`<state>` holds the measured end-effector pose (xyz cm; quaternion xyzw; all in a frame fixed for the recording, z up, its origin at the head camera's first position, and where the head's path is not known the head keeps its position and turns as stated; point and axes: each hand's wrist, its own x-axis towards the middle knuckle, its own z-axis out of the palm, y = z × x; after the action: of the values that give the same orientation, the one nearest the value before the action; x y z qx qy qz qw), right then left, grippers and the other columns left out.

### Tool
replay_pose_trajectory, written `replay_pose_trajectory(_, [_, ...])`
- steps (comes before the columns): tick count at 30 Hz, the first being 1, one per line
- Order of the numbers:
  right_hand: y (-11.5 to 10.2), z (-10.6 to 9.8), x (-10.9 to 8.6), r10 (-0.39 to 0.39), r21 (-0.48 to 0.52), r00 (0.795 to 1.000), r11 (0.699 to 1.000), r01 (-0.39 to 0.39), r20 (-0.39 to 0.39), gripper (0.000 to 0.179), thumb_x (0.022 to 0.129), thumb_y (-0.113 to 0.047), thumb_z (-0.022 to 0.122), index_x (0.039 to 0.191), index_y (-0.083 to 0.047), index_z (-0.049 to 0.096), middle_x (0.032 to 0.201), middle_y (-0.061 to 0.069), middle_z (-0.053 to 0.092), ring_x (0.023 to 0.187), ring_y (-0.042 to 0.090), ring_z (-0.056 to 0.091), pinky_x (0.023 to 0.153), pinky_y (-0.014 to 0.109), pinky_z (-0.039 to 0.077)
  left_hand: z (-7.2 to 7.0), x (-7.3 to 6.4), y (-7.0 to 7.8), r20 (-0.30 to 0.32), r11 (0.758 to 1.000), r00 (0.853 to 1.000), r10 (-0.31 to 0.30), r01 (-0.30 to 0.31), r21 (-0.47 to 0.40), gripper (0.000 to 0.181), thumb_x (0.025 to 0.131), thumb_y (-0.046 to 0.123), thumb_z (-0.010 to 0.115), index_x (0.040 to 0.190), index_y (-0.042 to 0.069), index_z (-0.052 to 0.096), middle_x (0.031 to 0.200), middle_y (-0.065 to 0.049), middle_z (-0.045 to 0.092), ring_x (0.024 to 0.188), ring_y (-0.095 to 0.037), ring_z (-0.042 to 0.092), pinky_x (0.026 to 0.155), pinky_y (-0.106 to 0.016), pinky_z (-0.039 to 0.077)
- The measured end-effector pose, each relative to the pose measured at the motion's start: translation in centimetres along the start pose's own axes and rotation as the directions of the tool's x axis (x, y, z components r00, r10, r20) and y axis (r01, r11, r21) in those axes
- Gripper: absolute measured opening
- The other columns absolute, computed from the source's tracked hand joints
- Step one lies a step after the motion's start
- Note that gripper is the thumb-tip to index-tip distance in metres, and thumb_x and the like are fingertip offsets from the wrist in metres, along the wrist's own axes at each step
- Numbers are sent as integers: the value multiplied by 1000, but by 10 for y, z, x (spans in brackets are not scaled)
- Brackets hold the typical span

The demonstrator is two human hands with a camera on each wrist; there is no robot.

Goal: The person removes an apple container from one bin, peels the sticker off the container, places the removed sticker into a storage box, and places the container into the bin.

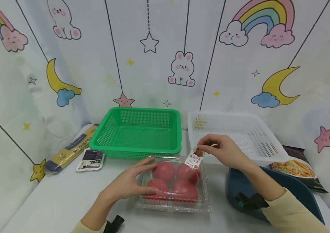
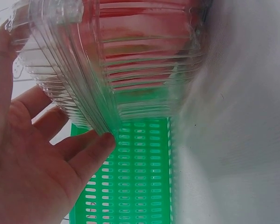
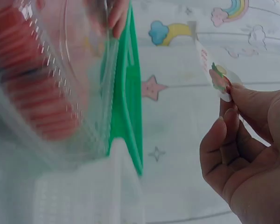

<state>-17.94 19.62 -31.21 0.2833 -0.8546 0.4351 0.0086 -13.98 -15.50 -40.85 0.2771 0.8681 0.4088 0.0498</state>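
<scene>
A clear plastic clamshell box (image 1: 173,207) with several red, round tomato-like fruits (image 1: 164,171) inside stands on the table, lid down. My left hand (image 1: 125,183) rests on the left part of the lid, fingers spread and fairly straight. Its fingertips touch the box's rim in the left wrist view. Above the box's back right corner, my right hand (image 1: 226,150) pinches a small white label (image 1: 194,160) with red writing and a strawberry picture between thumb and index finger. In the right wrist view the label (image 3: 219,77) hangs clear of the lid.
Behind the box stand a green basket (image 1: 136,152) and a white basket (image 1: 237,155). A dark blue bin (image 1: 293,191) is under my right forearm, a noodle packet (image 1: 294,168) beside it. At left lie a long yellow packet (image 1: 71,149) and a small purple-and-white pouch (image 1: 90,159).
</scene>
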Motion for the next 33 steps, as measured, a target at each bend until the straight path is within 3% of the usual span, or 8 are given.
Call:
replay_pose_trajectory(7, [15,-34,-25,17,-50,1000,999,-18,-13,9,99,-9,66,104,-9,73,91,-1,70,78,20,60,64,27,53,0,0,0,-6,1000,1000,-2,2,14,81,78,58,82,146,20,57,161,12,30,148,-26,27,107,-62,37])
replay_pose_trajectory(16, [49,-60,-68,144,-101,989,985,-141,17,7,99,-9,66,104,-7,71,94,1,69,79,18,61,66,26,51,0,-1,1,5,1000,1000,-22,22,18,81,78,58,81,146,22,57,162,13,29,148,-26,27,107,-62,37])
replay_pose_trajectory(24, [81,-78,-88,191,-85,964,980,-178,186,6,100,-9,64,100,-5,67,90,-1,68,77,19,62,68,24,51,-1,0,1,6,999,1000,-29,29,17,81,78,60,81,147,23,56,162,14,28,148,-26,27,107,-62,38])
replay_pose_trajectory(33, [120,-71,-96,156,-17,921,987,-161,357,4,100,-5,62,97,-6,65,84,-2,69,73,11,61,62,26,50,-1,0,1,14,999,999,-30,30,16,82,79,59,81,147,21,55,162,13,28,149,-27,26,107,-63,37])
